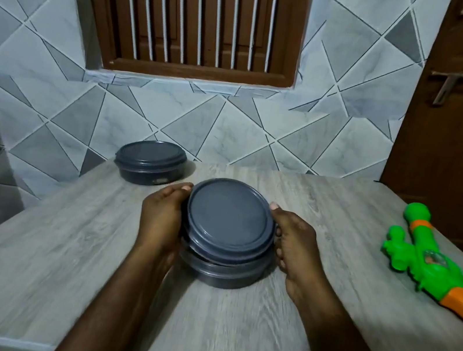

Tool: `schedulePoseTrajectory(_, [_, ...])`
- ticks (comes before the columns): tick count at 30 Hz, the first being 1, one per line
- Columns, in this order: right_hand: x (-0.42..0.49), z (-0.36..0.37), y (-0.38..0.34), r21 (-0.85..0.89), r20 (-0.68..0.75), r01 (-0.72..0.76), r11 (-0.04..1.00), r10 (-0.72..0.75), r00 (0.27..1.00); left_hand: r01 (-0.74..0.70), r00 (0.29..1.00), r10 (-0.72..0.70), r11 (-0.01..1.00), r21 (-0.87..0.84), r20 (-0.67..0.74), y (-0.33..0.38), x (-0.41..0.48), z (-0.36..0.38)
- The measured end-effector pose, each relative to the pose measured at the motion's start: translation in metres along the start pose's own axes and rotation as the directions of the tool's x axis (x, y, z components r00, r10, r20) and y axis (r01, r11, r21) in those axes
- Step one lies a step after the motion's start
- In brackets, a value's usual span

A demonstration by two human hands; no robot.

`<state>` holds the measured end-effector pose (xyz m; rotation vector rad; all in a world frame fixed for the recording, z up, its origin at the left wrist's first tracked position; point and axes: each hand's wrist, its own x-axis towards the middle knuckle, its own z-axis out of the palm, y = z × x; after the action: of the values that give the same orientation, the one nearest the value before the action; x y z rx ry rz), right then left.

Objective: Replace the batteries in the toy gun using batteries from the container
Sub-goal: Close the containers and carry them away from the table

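A round dark grey container (pixel 220 271) with its lid (pixel 228 216) stands in the middle of the table. My left hand (pixel 160 215) grips the lid's left rim and my right hand (pixel 293 247) grips its right rim. The lid looks tilted or slightly raised off the tub; the picture is blurred there. Nothing of the contents shows. A green and orange toy gun (pixel 430 263) lies on the table's right side, apart from both hands.
A second round dark container (pixel 149 166) with its lid on sits at the table's back left corner, near the tiled wall. The grey wood-grain table (pixel 60 238) ends close to me. A brown door (pixel 462 122) stands at the right.
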<state>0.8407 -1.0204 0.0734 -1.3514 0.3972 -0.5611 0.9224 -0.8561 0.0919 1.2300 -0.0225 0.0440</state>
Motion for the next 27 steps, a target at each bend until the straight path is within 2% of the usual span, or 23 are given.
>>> schedulePoseTrajectory(4, [0.002, 0.005, 0.009, -0.002, -0.065, 0.025, 1.000, -0.025, 0.998, -0.190, 0.977, 0.208, 0.940, 0.284, -0.035, -0.007, 0.000, 0.000])
schedulePoseTrajectory(7, [0.002, 0.008, 0.012, -0.006, -0.112, 0.054, 0.999, -0.054, 0.992, -0.203, 0.979, 0.200, 0.904, 0.376, 0.047, -0.008, -0.003, 0.002])
schedulePoseTrajectory(12, [0.003, 0.009, 0.007, -0.054, -0.196, 0.146, 0.988, -0.154, 0.968, -0.175, 0.984, 0.170, 0.911, 0.374, 0.046, -0.008, 0.000, -0.001])
schedulePoseTrajectory(18, [0.000, 0.006, 0.001, -0.134, -0.215, 0.183, 0.974, -0.209, 0.954, -0.149, 0.989, 0.141, 0.909, 0.389, 0.048, -0.008, -0.001, -0.007])
schedulePoseTrajectory(22, [0.003, 0.000, 0.020, -0.175, -0.221, 0.110, 0.978, -0.148, 0.964, -0.066, 0.996, 0.034, 0.899, 0.433, 0.082, -0.013, -0.006, -0.008])
schedulePoseTrajectory(27, [0.007, -0.003, 0.037, -0.151, -0.189, 0.014, 0.988, -0.043, 0.981, 0.046, 0.990, -0.088, 0.935, 0.351, 0.106, -0.015, -0.009, -0.005])
